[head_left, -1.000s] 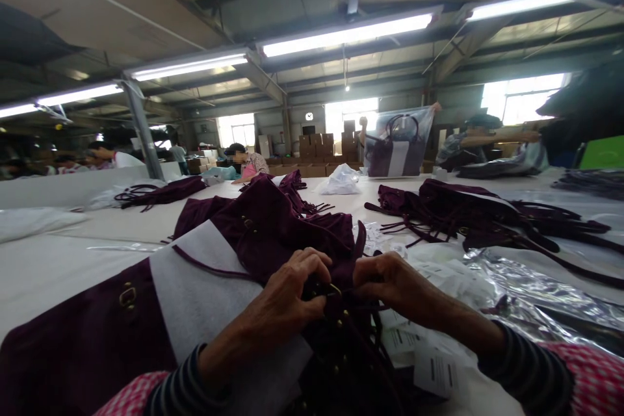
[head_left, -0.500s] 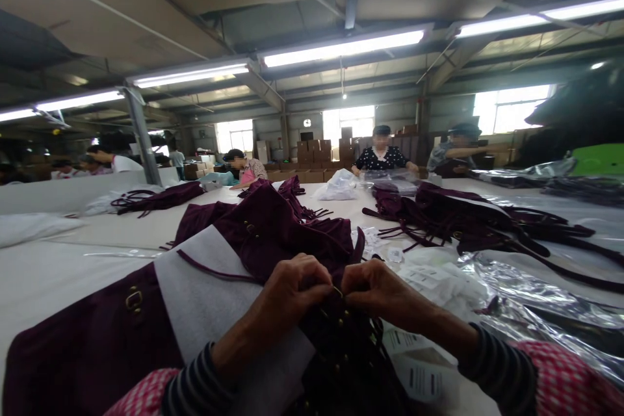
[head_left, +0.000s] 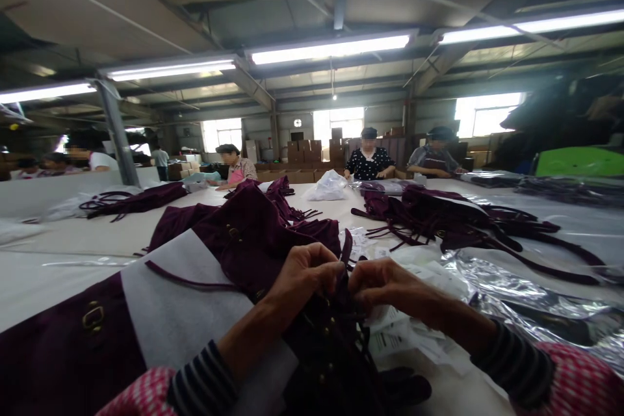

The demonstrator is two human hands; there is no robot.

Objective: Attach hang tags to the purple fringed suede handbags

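Note:
A dark purple bag (head_left: 253,227) with gold buckles and fittings lies in front of me. Its darker part, dotted with small gold studs, hangs under my fingers. My left hand (head_left: 307,273) is closed in a pinch on the bag's strap end near the top of this part. Close beside it, my right hand (head_left: 383,283) has its fingers curled together at the same spot; what they grip is hidden. A narrow purple strap (head_left: 190,279) lies over a sheet of white padding paper (head_left: 180,299) to the left.
More purple bags (head_left: 419,208) lie at the right, and another purple bag (head_left: 141,198) at the far left. Clear plastic wrapping (head_left: 531,299) and white labels (head_left: 390,338) spread by my right arm. Several people work across the white table (head_left: 63,279).
My head view has turned slightly right. The thin gold-coloured piece seen between my fingertips no longer shows there. My hands remain close together at the bag.

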